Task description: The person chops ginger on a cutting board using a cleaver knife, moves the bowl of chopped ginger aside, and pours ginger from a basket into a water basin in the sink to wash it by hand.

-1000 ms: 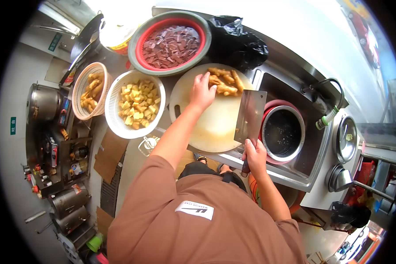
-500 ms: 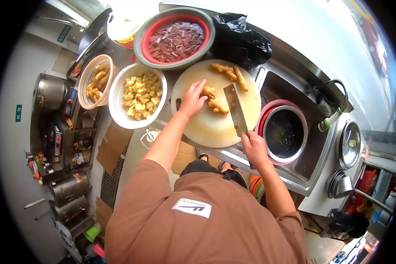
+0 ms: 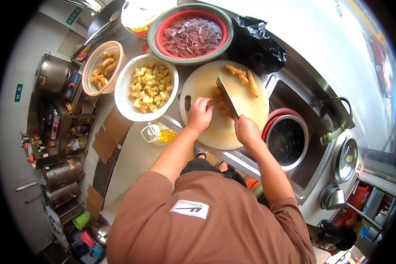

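My right hand (image 3: 248, 130) is wrapped round the handle of a cleaver (image 3: 227, 97), its blade tilted over a piece of ginger (image 3: 219, 104) on the round cutting board (image 3: 198, 83). The blade partly covers that ginger, which looks blurred. Just left of it, my left hand (image 3: 200, 115) hovers at the board's edge with bent fingers slightly apart and nothing visible in them. Farther back on the board lie more ginger pieces (image 3: 252, 83). Beside the board stands a white basket (image 3: 120, 94) of cut yellowish chunks (image 3: 149, 90).
A smaller basket (image 3: 87, 72) holds whole ginger. Behind the board are a grey basin (image 3: 152, 39) with dark red pieces in liquid and a black plastic bag (image 3: 257, 48). Right is a sink (image 3: 325, 132) holding a pot (image 3: 287, 141). An oil bottle (image 3: 165, 135) stands below the white basket.
My left hand has drawn back from the ginger toward me. The cleaver has moved left, onto or over the ginger. The view has shifted slightly.
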### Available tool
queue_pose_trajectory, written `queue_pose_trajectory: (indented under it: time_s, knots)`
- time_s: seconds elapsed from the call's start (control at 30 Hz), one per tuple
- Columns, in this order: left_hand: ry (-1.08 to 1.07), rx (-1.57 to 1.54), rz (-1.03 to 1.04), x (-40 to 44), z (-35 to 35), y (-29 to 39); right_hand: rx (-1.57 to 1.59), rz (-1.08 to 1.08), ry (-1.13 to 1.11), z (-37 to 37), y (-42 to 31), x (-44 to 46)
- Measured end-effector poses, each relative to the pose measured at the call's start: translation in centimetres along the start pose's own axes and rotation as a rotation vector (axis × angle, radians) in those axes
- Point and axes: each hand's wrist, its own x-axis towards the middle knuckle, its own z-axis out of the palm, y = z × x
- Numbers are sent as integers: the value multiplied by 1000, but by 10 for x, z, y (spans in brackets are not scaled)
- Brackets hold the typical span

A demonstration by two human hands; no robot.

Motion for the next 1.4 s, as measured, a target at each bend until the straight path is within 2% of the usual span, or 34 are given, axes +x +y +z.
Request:
queue_pose_trajectory:
  time_s: [0.17,0.23,0.33,0.37,0.43,0.5,0.57,0.7,0.77,0.8,0.87,0.9,0.97,1.0,1.03,1.1,1.27,1.33,1.4]
  knots:
    - [98,-42,68,18,12,6,-20,-14,-21,1,5,5]
    - [276,-147,123,42,10,23,-58,-42,-2,4,3,5]
    - [292,-322,87,85,16,32,-90,-40,-23,-1,0,8]
    - [285,-322,82,97,20,28,-113,-58,-41,-3,0,10]
    - [-22,-230,-51,107,30,19,-118,-59,-68,-10,-4,14]
    - [-8,-238,-40,103,38,13,-119,-56,-90,-2,0,15]
    - [34,-260,-7,97,43,14,-72,-59,38,21,11,9]
    - [79,-247,59,99,39,15,-64,-51,70,18,7,7]
    - [-119,-244,-132,96,28,24,-57,-65,82,22,13,7]
    - [-120,-241,-118,94,27,23,-55,-84,81,21,15,8]
    - [-37,-689,-265,86,26,12,24,-108,141,14,22,0]
    - [-45,-682,-258,82,23,8,99,-127,189,11,26,-5]
    - [-85,-603,-174,66,13,-5,253,-172,303,1,30,-21]
    - [-180,-377,-11,62,7,-17,330,-177,351,-9,27,-29]
    - [-181,-374,-11,62,4,-10,371,-114,348,-17,26,-36]
    - [-272,430,499,63,-2,7,439,-40,354,-25,31,-43]
    - [-479,510,565,80,5,7,416,58,304,-19,53,-53]
    - [-541,519,389,80,-2,9,373,80,266,-19,57,-59]
    - [-498,537,305,57,-16,10,328,100,232,-17,58,-65]
